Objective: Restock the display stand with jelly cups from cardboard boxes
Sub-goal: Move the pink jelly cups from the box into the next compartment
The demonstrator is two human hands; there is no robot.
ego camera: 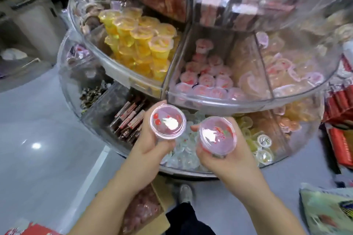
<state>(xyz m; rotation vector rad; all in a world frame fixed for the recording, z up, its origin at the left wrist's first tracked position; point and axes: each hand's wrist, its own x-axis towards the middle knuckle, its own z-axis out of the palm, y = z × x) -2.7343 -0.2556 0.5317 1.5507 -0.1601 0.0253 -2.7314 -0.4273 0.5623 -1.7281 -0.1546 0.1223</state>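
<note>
We were mid-restock: our left hand (152, 139) and right hand (219, 150) each curled fingers round a pink jelly cup (167, 121), low centre; next, the half-filled pink compartment (183, 59) above.

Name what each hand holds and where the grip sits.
Left hand: a pink jelly cup, gripped round its side wall. Right hand: another pink jelly cup, likewise.

Both your bare forearms reach up and forward, converging toward the middle. Your left hand (152, 137) is turned palm up, fingers curled around a pink jelly cup (167, 121) held upright. Your right hand (227, 150) sits just beside it, slightly lower, fingers and thumb wrapped round a second jelly cup (217, 135) tilted toward you.
</note>
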